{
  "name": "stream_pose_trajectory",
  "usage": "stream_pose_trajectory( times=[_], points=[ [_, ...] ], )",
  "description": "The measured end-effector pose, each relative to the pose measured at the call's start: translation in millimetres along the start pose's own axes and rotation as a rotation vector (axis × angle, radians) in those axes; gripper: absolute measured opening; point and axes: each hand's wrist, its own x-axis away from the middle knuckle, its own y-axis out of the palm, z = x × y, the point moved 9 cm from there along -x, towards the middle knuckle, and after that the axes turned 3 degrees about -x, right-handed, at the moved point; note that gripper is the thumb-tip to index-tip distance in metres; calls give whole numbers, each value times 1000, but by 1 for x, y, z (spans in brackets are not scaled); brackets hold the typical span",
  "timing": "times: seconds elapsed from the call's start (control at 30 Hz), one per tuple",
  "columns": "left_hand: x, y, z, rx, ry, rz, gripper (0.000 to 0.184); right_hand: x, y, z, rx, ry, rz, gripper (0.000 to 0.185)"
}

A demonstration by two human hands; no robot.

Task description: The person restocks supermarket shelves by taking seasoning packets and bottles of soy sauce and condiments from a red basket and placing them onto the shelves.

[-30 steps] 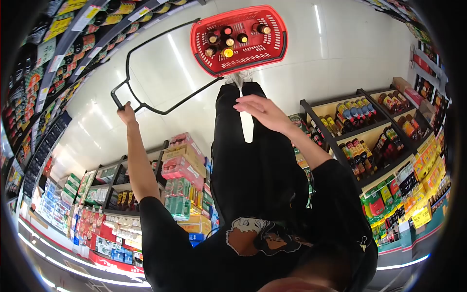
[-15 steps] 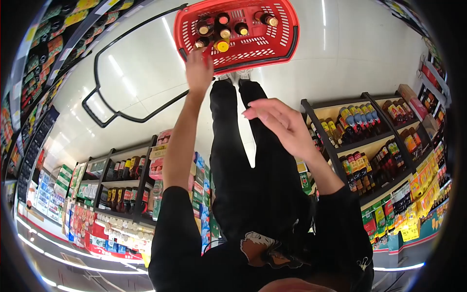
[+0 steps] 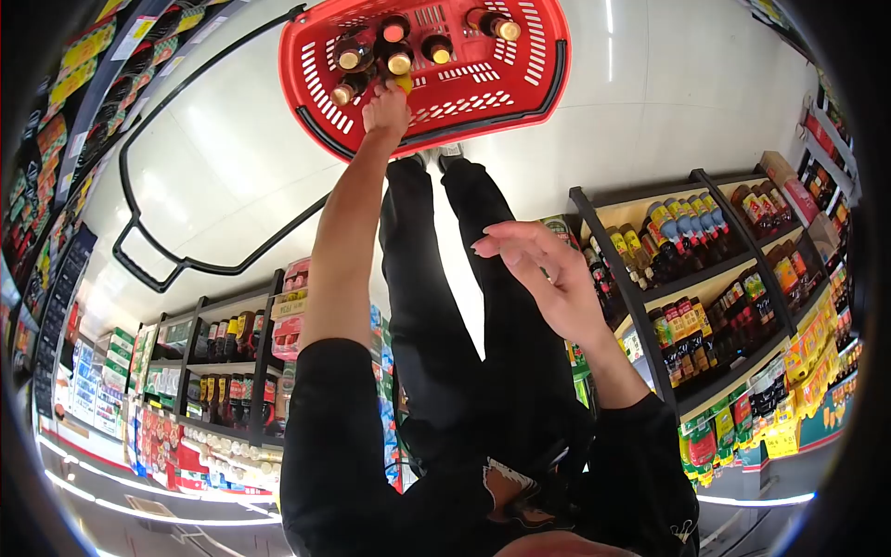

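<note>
Pale floor (image 3: 650, 102) supports the red basket (image 3: 289, 65), whose walls contain bottles (image 3: 437, 46); left hand (image 3: 385, 113) meets the yellow-capped bottle (image 3: 405, 84), closure unclear; right hand (image 3: 557, 283) is open, empty

Pale glossy floor (image 3: 209, 176), red slotted basket (image 3: 464, 116) standing on it, shoes (image 3: 450, 150) beside the basket's near edge

The left hand (image 3: 385, 111) touches a bottle (image 3: 404, 84) (yellow-capped)
</note>
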Motion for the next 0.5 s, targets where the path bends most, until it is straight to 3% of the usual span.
stream_pose_trajectory(
  times=[0.17, 0.27, 0.5],
  points=[
    [58, -46, -9, 46, 67, -48, 61, 22, 2, -14, 38, -20, -16, 26],
    [107, -84, -8, 66, 196, 132, 70, 37, 7, -25, 43, -47, -16, 26],
    [267, -245, 6, 243, 306, 145, 67, 76, 15, -45, 119, -139, -42, 28]
  ],
)
